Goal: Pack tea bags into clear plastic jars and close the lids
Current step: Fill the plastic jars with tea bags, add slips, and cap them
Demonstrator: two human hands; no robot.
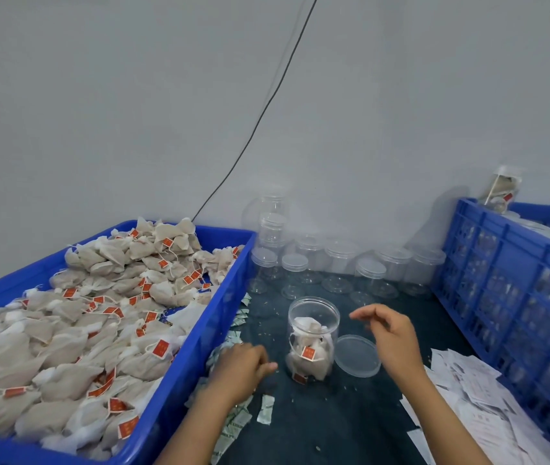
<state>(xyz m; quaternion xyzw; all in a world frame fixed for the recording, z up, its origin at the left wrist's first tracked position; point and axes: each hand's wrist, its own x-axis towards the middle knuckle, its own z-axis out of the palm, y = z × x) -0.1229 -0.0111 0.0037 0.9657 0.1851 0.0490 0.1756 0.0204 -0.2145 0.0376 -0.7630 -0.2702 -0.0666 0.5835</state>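
Note:
An open clear plastic jar (314,333) stands on the dark table, partly filled with tea bags with red tags. Its clear lid (356,355) lies flat just to its right. My right hand (391,333) hovers right of the jar above the lid, fingers loosely curled and holding nothing. Left of the jar, my left hand (240,367) is low over small white-green sachets (233,421), fingers curled; whether it holds one is not visible. A blue tray (220,317) at the left is heaped with tea bags (75,330).
Several empty lidded clear jars (337,263) stand against the back wall. A blue lattice crate (515,283) holding filled jars flanks the right side. White paper slips (475,394) are piled at the front right. A black cable (260,119) hangs down the wall.

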